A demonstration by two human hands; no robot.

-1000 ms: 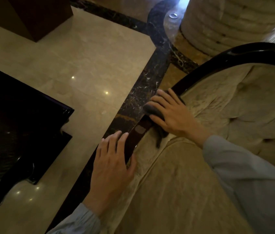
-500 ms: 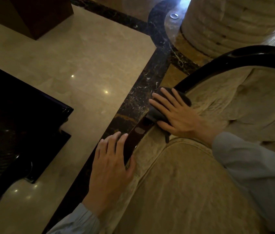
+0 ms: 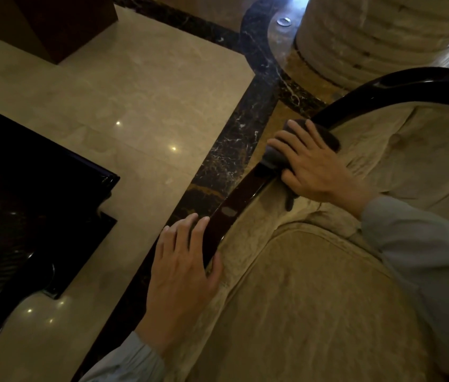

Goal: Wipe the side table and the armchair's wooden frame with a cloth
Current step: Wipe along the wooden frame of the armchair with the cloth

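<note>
The armchair's glossy dark wooden frame (image 3: 245,194) runs from lower centre up to the right, curving into the back rail (image 3: 411,86). My right hand (image 3: 314,164) lies flat with fingers spread on a dark grey cloth (image 3: 328,136), pressing it on the frame where the rail bends. A corner of the cloth hangs onto the beige upholstery. My left hand (image 3: 182,260) rests lower on the same frame, fingers over its outer edge and thumb on the fabric side, holding nothing else. The glossy black side table (image 3: 25,188) stands to the left, apart from both hands.
Beige velvet seat cushion (image 3: 314,299) fills the lower right. A ribbed stone column base (image 3: 369,37) stands behind the chair, with a small round metal floor fitting (image 3: 284,22) near it. A dark red-brown block (image 3: 60,23) sits at top left on the polished marble floor (image 3: 135,92).
My right hand has slid the cloth up along the frame toward the curved back rail. My left hand has kept its place on the frame.
</note>
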